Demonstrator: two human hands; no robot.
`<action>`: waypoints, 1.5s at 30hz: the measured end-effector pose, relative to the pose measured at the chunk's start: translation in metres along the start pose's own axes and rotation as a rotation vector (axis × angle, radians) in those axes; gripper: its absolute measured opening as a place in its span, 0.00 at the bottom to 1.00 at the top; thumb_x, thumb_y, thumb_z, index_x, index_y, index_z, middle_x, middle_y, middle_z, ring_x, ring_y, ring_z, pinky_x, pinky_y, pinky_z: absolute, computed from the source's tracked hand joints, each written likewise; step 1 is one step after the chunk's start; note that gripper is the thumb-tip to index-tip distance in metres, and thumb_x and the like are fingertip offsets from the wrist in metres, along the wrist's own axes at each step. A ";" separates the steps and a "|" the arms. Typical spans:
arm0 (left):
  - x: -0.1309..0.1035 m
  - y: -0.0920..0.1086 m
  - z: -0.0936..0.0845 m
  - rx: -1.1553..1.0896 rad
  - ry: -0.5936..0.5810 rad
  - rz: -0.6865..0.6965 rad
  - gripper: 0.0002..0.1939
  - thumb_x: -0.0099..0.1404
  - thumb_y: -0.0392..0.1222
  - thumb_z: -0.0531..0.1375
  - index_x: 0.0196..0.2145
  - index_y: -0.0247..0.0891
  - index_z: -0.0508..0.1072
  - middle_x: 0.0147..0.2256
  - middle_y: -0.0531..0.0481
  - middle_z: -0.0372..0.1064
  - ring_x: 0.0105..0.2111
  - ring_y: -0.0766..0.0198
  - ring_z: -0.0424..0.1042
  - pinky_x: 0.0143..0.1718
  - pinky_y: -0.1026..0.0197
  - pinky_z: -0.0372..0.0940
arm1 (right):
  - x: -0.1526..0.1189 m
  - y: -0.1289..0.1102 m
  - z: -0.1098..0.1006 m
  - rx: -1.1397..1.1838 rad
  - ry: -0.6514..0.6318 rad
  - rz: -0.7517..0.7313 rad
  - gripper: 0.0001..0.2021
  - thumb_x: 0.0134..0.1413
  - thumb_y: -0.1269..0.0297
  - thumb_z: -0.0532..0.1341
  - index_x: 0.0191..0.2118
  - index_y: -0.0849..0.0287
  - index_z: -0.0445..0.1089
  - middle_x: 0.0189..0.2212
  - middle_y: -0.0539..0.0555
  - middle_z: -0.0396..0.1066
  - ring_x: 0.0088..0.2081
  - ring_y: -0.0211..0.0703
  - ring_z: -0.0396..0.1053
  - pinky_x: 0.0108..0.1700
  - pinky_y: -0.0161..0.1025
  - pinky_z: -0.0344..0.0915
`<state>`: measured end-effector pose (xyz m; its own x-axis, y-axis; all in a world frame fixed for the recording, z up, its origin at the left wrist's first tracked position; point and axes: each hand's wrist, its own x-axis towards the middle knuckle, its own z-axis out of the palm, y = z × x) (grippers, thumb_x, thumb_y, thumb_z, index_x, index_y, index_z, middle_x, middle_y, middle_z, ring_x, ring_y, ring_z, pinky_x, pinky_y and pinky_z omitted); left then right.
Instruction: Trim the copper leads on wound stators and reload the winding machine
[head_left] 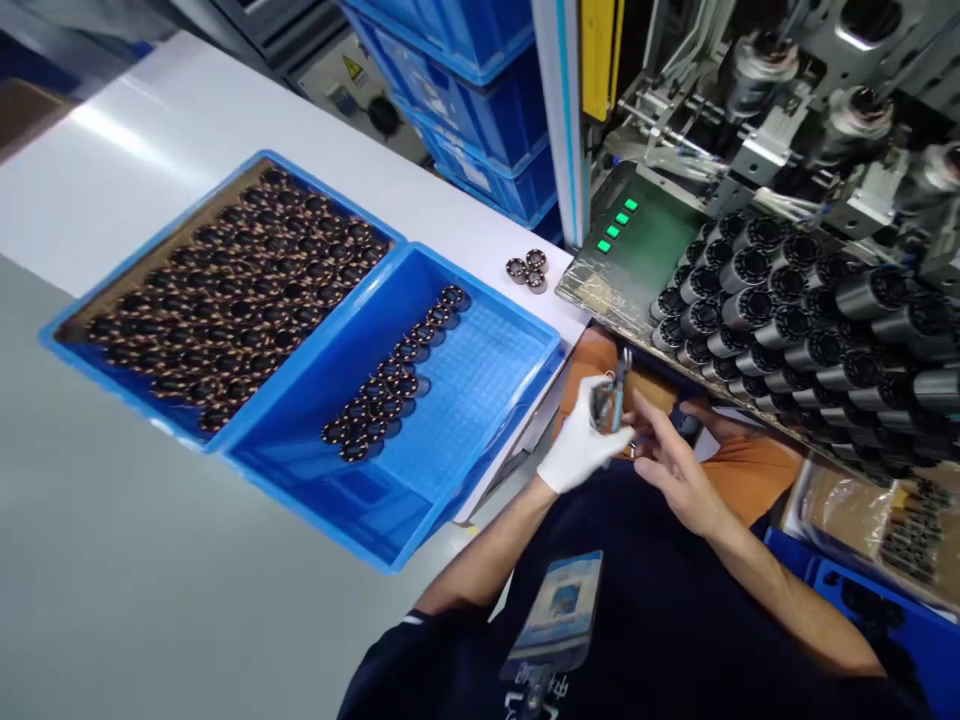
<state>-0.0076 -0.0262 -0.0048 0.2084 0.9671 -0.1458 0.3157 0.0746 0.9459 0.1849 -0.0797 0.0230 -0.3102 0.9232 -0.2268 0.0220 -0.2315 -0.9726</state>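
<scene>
My left hand (583,440), in a white glove, is closed around a small dark metal part (602,402) above my lap. A pair of pliers (621,388) with light blue on it stands up between my hands, its jaws pointing away from me. My right hand (671,465) is bare and close beside the pliers, with its fingers apart and its palm turned toward my left hand. Whether its fingertips touch the pliers is hard to make out.
A blue tray (487,400) with several copper-wound rings stands left, beside a fuller tray (142,245). Loose rings (535,262) lie on the white table (315,135). Stacked metal cylinders (787,325) and a machine (750,160) are at the right. Blue crates (480,110) stand behind.
</scene>
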 end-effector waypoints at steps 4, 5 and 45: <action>0.074 0.015 -0.037 0.181 0.181 0.062 0.38 0.61 0.45 0.70 0.67 0.36 0.69 0.65 0.30 0.66 0.71 0.32 0.65 0.79 0.29 0.56 | -0.051 0.019 -0.055 -0.076 0.223 0.012 0.30 0.79 0.47 0.64 0.79 0.41 0.68 0.62 0.56 0.76 0.55 0.47 0.77 0.63 0.47 0.78; 0.096 0.017 -0.043 0.250 0.202 0.066 0.38 0.60 0.43 0.70 0.67 0.34 0.71 0.66 0.28 0.64 0.72 0.29 0.63 0.79 0.27 0.54 | -0.067 0.028 -0.069 -0.163 0.318 0.029 0.28 0.79 0.45 0.63 0.77 0.42 0.71 0.60 0.56 0.78 0.54 0.46 0.78 0.62 0.46 0.78; -0.002 0.134 0.584 0.841 -1.330 0.790 0.27 0.77 0.63 0.66 0.54 0.34 0.81 0.59 0.36 0.79 0.61 0.50 0.79 0.70 0.42 0.68 | -0.308 0.269 -0.122 -0.241 0.917 0.624 0.14 0.78 0.59 0.69 0.61 0.58 0.79 0.58 0.58 0.82 0.62 0.52 0.80 0.69 0.59 0.78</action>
<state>0.5749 -0.1601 -0.0473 0.9434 -0.1613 -0.2898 0.0350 -0.8206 0.5705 0.4022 -0.3890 -0.1746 0.6300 0.5663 -0.5314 0.1420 -0.7567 -0.6382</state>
